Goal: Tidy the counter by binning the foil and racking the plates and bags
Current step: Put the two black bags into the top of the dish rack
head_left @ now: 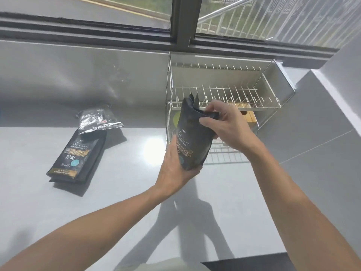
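Note:
I hold a black coffee bag [192, 141] upright in front of the wire dish rack [224, 94]. My left hand [175, 169] grips its bottom end. My right hand [224, 124] pinches the folded top of the same bag. A second black coffee bag [76, 159] lies flat on the grey counter [117, 192] at the left. A crumpled silver foil bag [97, 120] rests on that bag's far end. The rack's upper tier is bare wire. Something yellow-green [176, 117] shows in the lower tier behind the held bag.
The rack stands against the steel backsplash [78, 75] at the counter's far right, beside a grey tiled wall [322, 133]. A wooden block [248, 114] sits in its lower tier. A dark window frame [183, 22] runs above. A dark edge [244, 265] shows at the bottom.

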